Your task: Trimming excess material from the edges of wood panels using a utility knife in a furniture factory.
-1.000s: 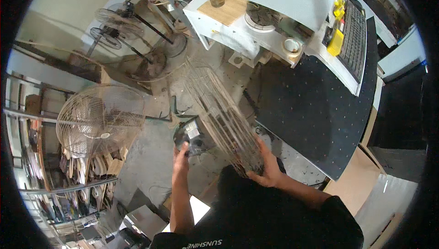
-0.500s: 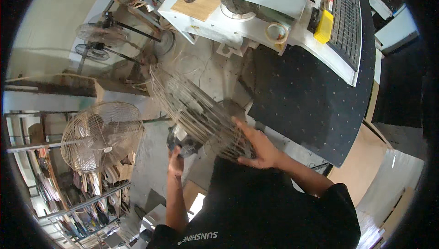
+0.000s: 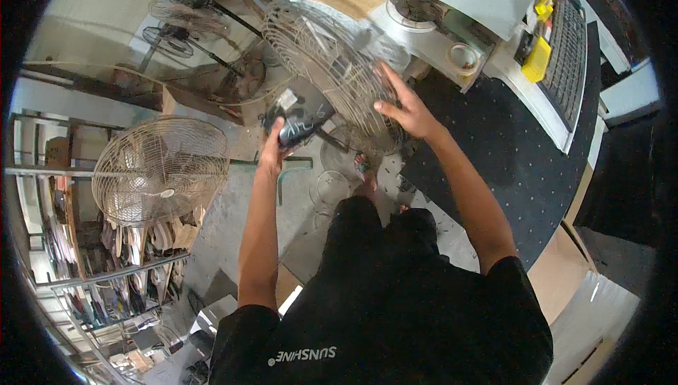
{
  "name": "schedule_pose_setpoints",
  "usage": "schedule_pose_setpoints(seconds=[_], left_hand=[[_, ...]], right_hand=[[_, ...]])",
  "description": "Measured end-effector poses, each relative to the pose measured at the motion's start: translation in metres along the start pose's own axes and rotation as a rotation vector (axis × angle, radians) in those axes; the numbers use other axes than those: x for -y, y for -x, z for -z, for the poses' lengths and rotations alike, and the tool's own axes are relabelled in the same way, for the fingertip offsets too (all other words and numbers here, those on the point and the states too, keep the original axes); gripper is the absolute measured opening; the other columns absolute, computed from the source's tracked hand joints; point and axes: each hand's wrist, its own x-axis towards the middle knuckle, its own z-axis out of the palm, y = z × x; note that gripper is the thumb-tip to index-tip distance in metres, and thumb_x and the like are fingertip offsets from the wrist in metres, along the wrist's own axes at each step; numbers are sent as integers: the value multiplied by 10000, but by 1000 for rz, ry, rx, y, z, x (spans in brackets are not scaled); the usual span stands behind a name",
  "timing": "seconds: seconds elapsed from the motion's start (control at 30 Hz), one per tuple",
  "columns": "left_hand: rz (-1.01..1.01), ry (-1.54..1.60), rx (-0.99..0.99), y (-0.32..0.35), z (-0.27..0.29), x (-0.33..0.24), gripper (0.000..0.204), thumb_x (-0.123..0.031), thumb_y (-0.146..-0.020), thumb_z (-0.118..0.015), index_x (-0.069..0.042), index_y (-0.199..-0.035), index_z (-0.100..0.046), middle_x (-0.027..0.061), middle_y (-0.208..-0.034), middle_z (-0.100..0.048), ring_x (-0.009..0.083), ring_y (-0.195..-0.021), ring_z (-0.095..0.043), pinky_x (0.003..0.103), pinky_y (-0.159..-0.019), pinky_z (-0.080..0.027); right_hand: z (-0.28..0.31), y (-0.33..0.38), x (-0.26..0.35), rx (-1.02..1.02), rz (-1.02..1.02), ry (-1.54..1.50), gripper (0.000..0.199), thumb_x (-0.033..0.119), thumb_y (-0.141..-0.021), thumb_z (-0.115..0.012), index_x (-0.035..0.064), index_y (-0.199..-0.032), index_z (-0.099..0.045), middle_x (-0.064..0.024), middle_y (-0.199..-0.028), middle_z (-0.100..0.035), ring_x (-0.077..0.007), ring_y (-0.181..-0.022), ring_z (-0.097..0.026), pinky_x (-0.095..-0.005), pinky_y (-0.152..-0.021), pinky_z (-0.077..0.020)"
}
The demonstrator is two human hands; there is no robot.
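Left hand [image 3: 272,150] grips fan motor [image 3: 302,118]; right hand [image 3: 402,106], fingers spread, steadies wire guard [image 3: 318,53] fitted over it. Fastening not evident.

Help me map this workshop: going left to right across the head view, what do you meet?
Standing fan → left hand on the black fan motor → wire fan guard → right hand → yellow box

grey wire fan guard [image 3: 332,67], black motor [image 3: 300,123], black dotted mat [image 3: 508,145].

Left hand [image 3: 270,150] gripping fan motor [image 3: 300,120], right hand [image 3: 404,106] on wire fan guard [image 3: 321,53]
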Motion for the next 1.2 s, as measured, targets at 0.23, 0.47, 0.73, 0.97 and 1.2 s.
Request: schedule_pose_setpoints(seconds=[0.23,0.47,0.73,0.97,1.2], left_hand=[[-2,-87,-7,-44,-2,-35,1183,-754,-767,-827,-81,-1634,-385,173,-1525,-539,303,-1287,-612,472,-1012,-532],[-222,-97,2,-55,27,-30,867,-539,-952,-771,-51,-1582,-431,129,-1529,-516,265,-1411,-489,411,-1165,-392],[-1056,-485,-84,-148,-50,-276,539,-325,-938,-823,43,-1288,-644,168,-1235,-681,298,-1191,-626,401,-1069,-463],[-1145,-1152,512,-268,-198,-413,912,-420,-737,-970,34,-1432,-593,240,-1414,-651,322,-1328,-618,450,-1079,-494],[-1023,-876,924,-325,-304,-392,901,-324,-730,-994,-46,-1468,-558,143,-1427,-661,284,-1332,-611,440,-1128,-485]], right_hand=[[1,-46,-4,-89,-56,-80,922,295,-1000,-740,5,-1695,-208,-209,-1732,-297,-290,-1606,-270,-411,-1298,-199],[-2,-8,0,-205,-220,258,946,372,-968,-770,32,-1687,-257,-181,-1717,-338,-342,-1583,-327,-462,-1298,-231],[-32,93,37,-964,-534,374,415,131,-967,-747,18,-1357,-661,-130,-1220,-704,-217,-1115,-663,-373,-1007,-520],[-94,211,82,-1127,-583,662,189,70,-986,-698,11,-1165,-690,-30,-954,-641,-101,-893,-592,-291,-821,-511],[-155,243,105,-1439,-723,637,289,237,-1011,-712,-16,-1148,-685,-71,-933,-662,-161,-876,-616,-330,-817,-494]])
